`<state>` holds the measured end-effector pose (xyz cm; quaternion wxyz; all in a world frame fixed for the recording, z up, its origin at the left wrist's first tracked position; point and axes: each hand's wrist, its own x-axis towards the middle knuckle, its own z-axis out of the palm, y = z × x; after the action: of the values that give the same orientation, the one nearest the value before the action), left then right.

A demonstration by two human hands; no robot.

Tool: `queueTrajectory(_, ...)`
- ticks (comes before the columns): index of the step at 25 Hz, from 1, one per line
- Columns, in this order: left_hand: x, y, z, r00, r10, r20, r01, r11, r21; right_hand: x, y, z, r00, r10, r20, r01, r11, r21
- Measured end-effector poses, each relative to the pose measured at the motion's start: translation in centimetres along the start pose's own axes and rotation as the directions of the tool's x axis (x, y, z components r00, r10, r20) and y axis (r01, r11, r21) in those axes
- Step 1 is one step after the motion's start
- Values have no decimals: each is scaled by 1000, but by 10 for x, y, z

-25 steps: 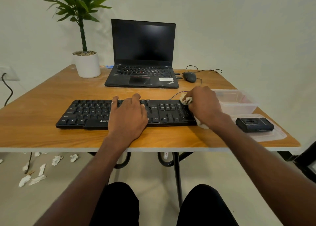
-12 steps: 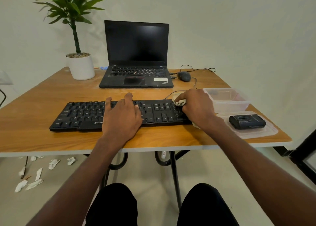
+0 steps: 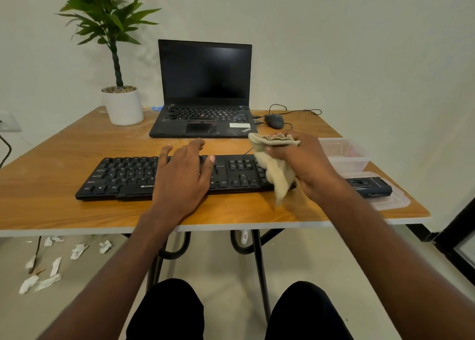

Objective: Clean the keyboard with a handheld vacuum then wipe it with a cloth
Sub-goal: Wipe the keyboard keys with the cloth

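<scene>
Cloth lifted over the keyboard's right end

The right hand (image 3: 305,164) pinches the beige cloth (image 3: 276,167) in curled fingers, its loose end hanging over the keyboard (image 3: 123,175). The left hand (image 3: 182,175) lies flat on the keyboard's middle, fingers spread. The handheld vacuum (image 3: 368,185) sits right of the keyboard.

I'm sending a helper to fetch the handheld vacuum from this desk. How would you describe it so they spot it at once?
Go to the wooden table and look at its near right corner, right of the black keyboard. There the handheld vacuum lies on a flat clear lid, just in front of a clear plastic tub. It is the only small, black, boxy gadget there.
</scene>
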<state>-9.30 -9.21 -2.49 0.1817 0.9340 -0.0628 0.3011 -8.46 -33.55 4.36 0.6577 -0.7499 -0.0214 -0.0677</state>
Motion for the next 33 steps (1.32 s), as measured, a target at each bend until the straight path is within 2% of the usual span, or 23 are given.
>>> queueTrajectory(2,-4,4,-9,999,5,-54,-15,983,-185,-8,3,13,983,146,113,-172,947,270)
queueTrajectory(5,-15,14,-28,989,-145,-36,105,847,-522,-15,10,35,933,225,280,-330,846,418)
queueTrajectory(7,-17,19,-42,975,-203,90,210,712,-670,-19,7,51,909,215,357,-370,811,453)
queueTrajectory(10,-10,12,-60,934,-144,328,357,437,-825,-21,-7,67,912,111,395,-283,869,407)
queueTrajectory(12,-8,0,-69,915,-71,397,398,311,-863,-23,-20,71,912,38,409,-182,929,321)
queueTrajectory(16,-7,-18,-79,940,-82,332,339,330,-881,-24,-36,78,960,-96,263,69,991,113)
queueTrajectory(19,-6,-19,-83,932,-124,341,360,203,-911,-18,-32,85,959,-192,208,187,981,40)
queueTrajectory(21,-6,-17,-84,927,-147,346,367,150,-918,-15,-30,87,957,-154,246,131,986,108)
queueTrajectory(23,-7,-16,-86,926,-140,352,368,120,-922,-14,-30,89,950,-56,307,-11,978,210)
queueTrajectory(25,-9,-20,-87,920,-66,387,391,76,-917,-15,-32,88,922,51,385,-194,919,344)
queueTrajectory(26,-11,-23,-89,907,-16,420,420,80,-904,-17,-34,86,902,72,427,-254,886,388)
queueTrajectory(28,-11,-27,-93,872,49,488,470,200,-860,-19,-35,82,880,64,472,-236,919,315)
queueTrajectory(30,-9,-29,-95,859,47,510,457,377,-805,-19,-36,80,900,42,434,-46,999,-3)
queueTrajectory(31,-7,-30,-96,865,36,500,435,442,-784,-19,-37,80,915,9,404,55,988,-147)
queueTrajectory(32,-6,-30,-96,878,25,478,405,494,-769,-18,-37,80,927,-24,373,113,969,-218)
queueTrajectory(33,-4,-30,-95,894,13,448,369,547,-751,-17,-36,81,934,-37,354,121,968,-218)
